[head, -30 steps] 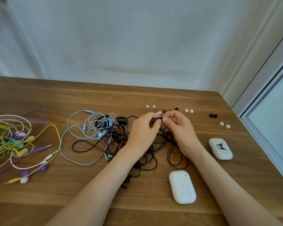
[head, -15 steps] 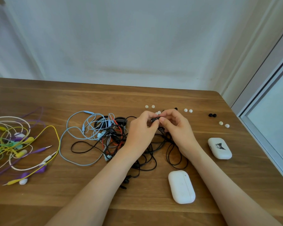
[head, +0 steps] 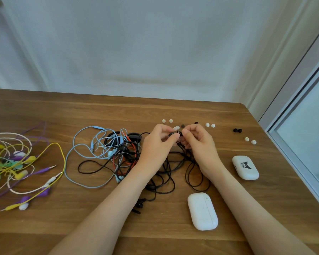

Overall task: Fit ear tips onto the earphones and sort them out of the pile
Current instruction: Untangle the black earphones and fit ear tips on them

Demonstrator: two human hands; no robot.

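My left hand and right hand both pinch one black earbud — fingers clamped on it. White ear tips lie just beyond my fingers.

Wooden table, pale wall behind; plain white case near a white case with black print.

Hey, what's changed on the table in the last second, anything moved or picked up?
Nothing moved noticeably. The left hand and right hand still pinch the black earbud over the cable tangle, fingers shifting only slightly. Loose ear tips, both white cases and the coloured earphones lie as before.
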